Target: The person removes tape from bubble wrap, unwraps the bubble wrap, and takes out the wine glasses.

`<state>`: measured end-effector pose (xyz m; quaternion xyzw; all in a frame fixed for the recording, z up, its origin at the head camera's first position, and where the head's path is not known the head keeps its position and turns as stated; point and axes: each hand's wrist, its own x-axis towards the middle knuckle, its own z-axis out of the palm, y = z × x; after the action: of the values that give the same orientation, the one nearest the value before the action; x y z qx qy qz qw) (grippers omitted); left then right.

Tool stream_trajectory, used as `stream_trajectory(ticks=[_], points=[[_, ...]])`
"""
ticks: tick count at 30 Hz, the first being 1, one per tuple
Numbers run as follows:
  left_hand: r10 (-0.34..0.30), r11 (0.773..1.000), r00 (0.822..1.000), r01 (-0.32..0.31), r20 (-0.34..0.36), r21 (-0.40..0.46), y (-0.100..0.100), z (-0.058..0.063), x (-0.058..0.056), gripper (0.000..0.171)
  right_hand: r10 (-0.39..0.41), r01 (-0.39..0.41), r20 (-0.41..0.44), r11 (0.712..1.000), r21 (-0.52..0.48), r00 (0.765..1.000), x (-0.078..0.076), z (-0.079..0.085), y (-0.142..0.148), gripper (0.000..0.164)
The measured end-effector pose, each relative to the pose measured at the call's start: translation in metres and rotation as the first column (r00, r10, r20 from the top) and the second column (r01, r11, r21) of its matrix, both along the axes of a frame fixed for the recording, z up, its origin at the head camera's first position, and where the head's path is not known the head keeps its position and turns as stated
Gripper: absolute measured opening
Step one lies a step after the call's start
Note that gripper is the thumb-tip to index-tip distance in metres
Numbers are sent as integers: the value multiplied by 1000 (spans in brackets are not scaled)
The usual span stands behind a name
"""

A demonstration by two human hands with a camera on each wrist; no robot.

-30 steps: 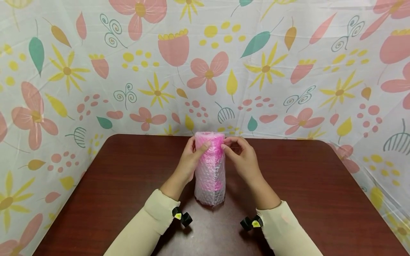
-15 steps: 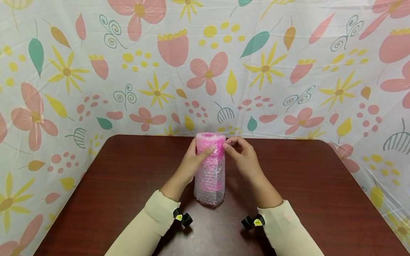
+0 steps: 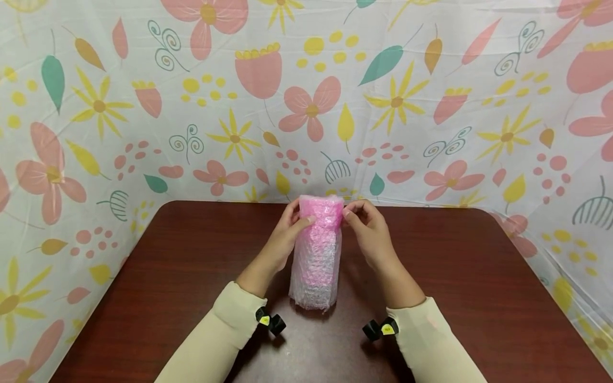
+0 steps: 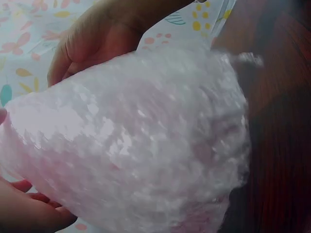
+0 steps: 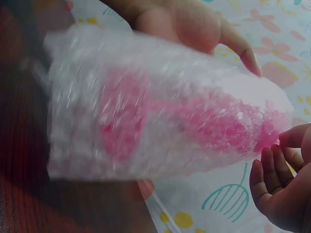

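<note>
The left hand (image 3: 280, 239) wraps the upper left side of the bubble-wrapped bundle (image 3: 317, 252), near the middle of the head view, with the thumb laid over the near face and fingers going behind it. This curled hold likely serves to steady the bundle and stop it from rolling or tipping. The right hand (image 3: 371, 231) has thumb and fingertips drawn together at the bundle's upper right edge; in the right wrist view they meet at its tip, at the right of the frame, and seem to pinch the wrap there. Such a light grip suits a thin film better than a full fist, while the other hand takes the weight.

The bundle leans slightly to the right at its top, and whether its lower end rests on the table (image 3: 201, 276) or hangs just over it I cannot tell. Through the layers shows a pink object (image 5: 124, 116) with a broad part and a narrow stem, probably padded because it could break. Sleeves (image 3: 210, 324) are turned back at the lower left and lower right, perhaps to keep the cuffs off the wrist cameras (image 3: 380, 328). A floral cloth (image 3: 311, 32) fills the upper frame.
</note>
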<state>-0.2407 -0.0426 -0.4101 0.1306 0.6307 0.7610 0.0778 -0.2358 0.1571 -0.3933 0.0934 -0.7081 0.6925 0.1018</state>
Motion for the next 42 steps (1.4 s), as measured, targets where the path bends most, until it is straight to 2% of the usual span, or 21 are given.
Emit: stream_trajectory(ticks=[3,10,21,32,42], points=[[18,1000,1000,-19,22,18,1,-1,0,63,-11,11,5,1000,11,1000,0,0,0,20],[42,998,999,-43,22,36,3,-4,1,56,-1,1,2,1000,6,1000,1,1,-3,21],[68,997,997,-69,23,26,5,-4,1,60,-18,17,10,999,45,1000,2,2,-3,19],[113,994,994,-113,10,0,4,-6,0,61,18,-18,9,1000,6,1000,3,3,-4,18],[126,992,992,-126,-6,0,4,-5,0,62,27,-27,-4,1000,-15,1000,4,3,-4,18]])
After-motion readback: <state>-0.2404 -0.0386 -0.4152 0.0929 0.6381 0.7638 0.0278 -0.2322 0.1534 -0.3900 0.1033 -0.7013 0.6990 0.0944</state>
